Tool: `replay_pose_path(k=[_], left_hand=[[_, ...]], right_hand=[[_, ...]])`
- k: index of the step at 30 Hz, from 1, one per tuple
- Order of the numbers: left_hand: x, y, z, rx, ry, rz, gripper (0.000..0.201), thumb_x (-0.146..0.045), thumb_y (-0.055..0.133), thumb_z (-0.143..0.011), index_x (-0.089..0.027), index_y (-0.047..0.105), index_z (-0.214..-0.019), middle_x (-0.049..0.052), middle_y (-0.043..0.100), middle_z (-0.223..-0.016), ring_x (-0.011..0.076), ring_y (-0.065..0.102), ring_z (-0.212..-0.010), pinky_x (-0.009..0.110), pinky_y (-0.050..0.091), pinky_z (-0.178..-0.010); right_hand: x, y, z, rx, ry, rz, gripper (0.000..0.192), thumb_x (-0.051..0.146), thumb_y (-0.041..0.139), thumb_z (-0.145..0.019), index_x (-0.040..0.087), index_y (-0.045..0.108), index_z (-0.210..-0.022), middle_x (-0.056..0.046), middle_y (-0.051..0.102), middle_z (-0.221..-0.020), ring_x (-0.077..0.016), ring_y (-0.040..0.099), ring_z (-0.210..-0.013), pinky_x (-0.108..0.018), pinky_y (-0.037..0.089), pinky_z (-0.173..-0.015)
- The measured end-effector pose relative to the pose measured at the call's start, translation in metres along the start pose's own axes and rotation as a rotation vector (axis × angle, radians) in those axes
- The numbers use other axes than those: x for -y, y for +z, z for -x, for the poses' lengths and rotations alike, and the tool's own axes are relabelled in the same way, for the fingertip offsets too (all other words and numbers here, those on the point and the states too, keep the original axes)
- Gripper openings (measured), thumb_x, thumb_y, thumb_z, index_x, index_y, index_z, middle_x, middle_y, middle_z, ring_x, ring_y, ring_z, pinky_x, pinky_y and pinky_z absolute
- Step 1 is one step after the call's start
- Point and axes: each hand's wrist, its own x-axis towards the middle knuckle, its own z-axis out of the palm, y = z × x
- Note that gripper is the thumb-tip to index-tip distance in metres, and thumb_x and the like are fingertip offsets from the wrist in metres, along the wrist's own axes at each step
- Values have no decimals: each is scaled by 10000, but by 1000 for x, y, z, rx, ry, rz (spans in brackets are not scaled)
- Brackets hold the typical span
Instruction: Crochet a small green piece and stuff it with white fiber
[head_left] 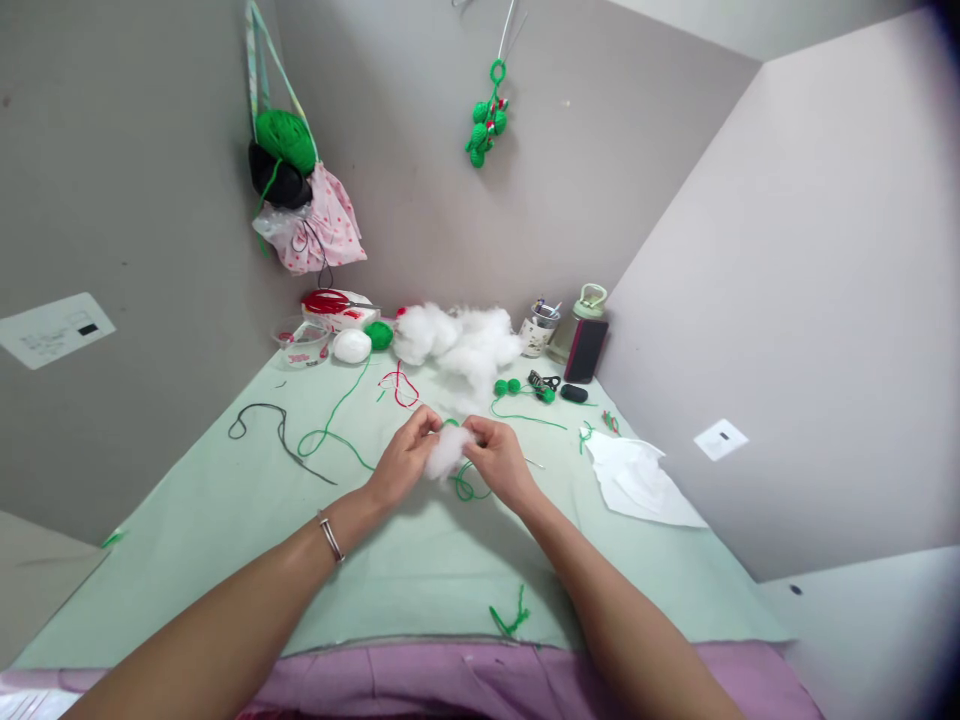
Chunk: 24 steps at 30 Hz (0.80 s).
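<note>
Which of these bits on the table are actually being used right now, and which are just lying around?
In use: white stuffing tuft pinched between left hand and right hand; green yarn under them.

Lying about: stuffing pile, red scissors, black cord, white paper, phone.

Plain grey-beige walls [420, 200] close in on three sides and meet in a corner behind a table covered with a pale mint-green cloth [225, 510]. A strip of pink-mauve fabric [420, 685] runs along the table's near edge. On the left wall sits a white rectangular plate [54, 328], possibly a switch or a label, since its markings are too small to read. A smaller white square plate [720, 438] is fixed low on the right wall. The right wall looks paler than the back one, and the light is soft and even, with only faint shadows on the cloth.
</note>
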Motion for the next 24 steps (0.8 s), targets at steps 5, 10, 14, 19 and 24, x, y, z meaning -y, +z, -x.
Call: replay_pose_path(k=[5,10,14,19,24], left_hand=[[-7,-3,-3,50,-22,35,357,-516,748,-858,-229,545,-800,-40,558,-711,134,503,-590,256,425,-542],[-8,-6,-9,39,-22,44,404,-468,845,-728,-227,525,-778,-65,524,-681,107,445,-564,228,368,-517],[-5,-5,-8,-75,-4,28,405,-340,839,-716,-227,450,-706,-91,439,-638,92,387,-571,203,325,-529],[-5,0,-3,-57,-82,75,351,-406,756,-799,-244,447,-760,-102,459,-585,95,401,-484,203,311,-467],[-9,3,2,37,-111,142,335,-499,730,-860,-236,524,-838,-71,575,-657,112,525,-533,211,436,-507]], right_hand=[[2,-4,3,-44,-17,47,125,229,575,-688,238,469,-623,60,380,-557,-134,322,-583,-281,251,-579],[14,-10,9,46,-84,38,137,300,495,-851,243,488,-726,54,409,-606,-145,360,-603,-283,286,-602],[27,-9,17,141,-129,35,118,285,514,-879,242,511,-769,63,425,-608,-138,362,-593,-279,283,-605],[26,-3,17,125,-111,8,23,236,567,-800,236,553,-783,84,375,-596,-121,307,-579,-264,258,-585],[9,0,7,-12,-45,-72,105,289,558,-779,237,501,-707,68,435,-581,-122,333,-573,-269,261,-572]])
